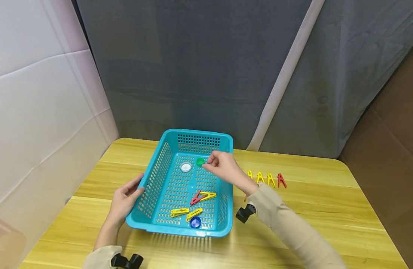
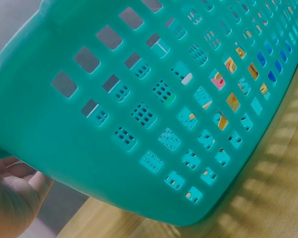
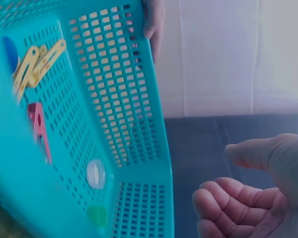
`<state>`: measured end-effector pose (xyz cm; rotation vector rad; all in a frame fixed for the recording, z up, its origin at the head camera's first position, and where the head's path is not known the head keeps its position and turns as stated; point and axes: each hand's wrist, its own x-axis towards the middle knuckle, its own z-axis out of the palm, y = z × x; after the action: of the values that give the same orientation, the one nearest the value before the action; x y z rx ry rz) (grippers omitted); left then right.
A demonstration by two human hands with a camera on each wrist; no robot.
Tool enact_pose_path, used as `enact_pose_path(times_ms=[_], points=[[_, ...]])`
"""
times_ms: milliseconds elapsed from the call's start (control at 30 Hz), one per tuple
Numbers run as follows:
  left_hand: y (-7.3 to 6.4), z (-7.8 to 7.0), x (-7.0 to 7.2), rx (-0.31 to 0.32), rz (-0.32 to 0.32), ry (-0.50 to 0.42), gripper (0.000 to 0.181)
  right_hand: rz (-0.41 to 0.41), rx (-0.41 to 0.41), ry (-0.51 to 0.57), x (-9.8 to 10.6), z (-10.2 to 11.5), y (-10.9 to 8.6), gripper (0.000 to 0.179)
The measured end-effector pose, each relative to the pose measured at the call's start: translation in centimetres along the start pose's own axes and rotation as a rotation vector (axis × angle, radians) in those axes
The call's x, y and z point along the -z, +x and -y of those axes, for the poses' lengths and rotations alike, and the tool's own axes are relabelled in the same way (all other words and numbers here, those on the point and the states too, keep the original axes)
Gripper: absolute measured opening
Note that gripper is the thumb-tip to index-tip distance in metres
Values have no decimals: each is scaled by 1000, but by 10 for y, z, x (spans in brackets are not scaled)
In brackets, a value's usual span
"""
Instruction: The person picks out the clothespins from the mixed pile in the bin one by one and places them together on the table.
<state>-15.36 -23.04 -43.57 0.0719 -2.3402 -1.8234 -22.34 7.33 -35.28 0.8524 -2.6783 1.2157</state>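
Beige sleeves (image 1: pixel 287 220) with black wrist cameras (image 1: pixel 245 213) sit closest in the head view, both arms reaching in over a wood-grain tabletop (image 1: pixel 320 231). Left hand (image 1: pixel 123 200) has hold of the long side rim of a turquoise slotted basket (image 1: pixel 179 231) — thumb on the near side of the fingers. Right hand (image 1: pixel 223 166) hangs over the basket's right side near the far end, fingers loosely bent, nothing visible in them. Inside the basket: a white cap (image 1: pixel 185 167) and a green cap (image 1: pixel 200 161) toward the far end, a red clip (image 1: pixel 194 200) crossed with a yellow clip (image 1: pixel 210 195) further down, then two more yellow clips (image 1: pixel 180 211) and a blue cap (image 1: pixel 195 222) at the near end. Right of the basket there's a row of three yellow ones (image 1: pixel 260 176) and a red one (image 1: pixel 280 179) on the tabletop. Left wrist cam is mostly basket wall, with that hand at the lower left corner and bits of yellow, red and blue peeking through the holes. Right wrist cam shows the right hand beside the basket — thumb out, fingers softly curled, clear gap between, empty. Left-hand fingers show at the rim up top.
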Motion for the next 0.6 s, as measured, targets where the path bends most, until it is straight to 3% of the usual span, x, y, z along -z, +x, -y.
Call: enact_pose_path(times_ms=[333, 600], points=[[-1, 2, 0, -11, -5, 6, 43, 120, -1, 62, -28, 10, 17, 13], [0, -1, 0, -1, 14, 13, 43, 262, -16, 99, -48, 16, 25, 13]])
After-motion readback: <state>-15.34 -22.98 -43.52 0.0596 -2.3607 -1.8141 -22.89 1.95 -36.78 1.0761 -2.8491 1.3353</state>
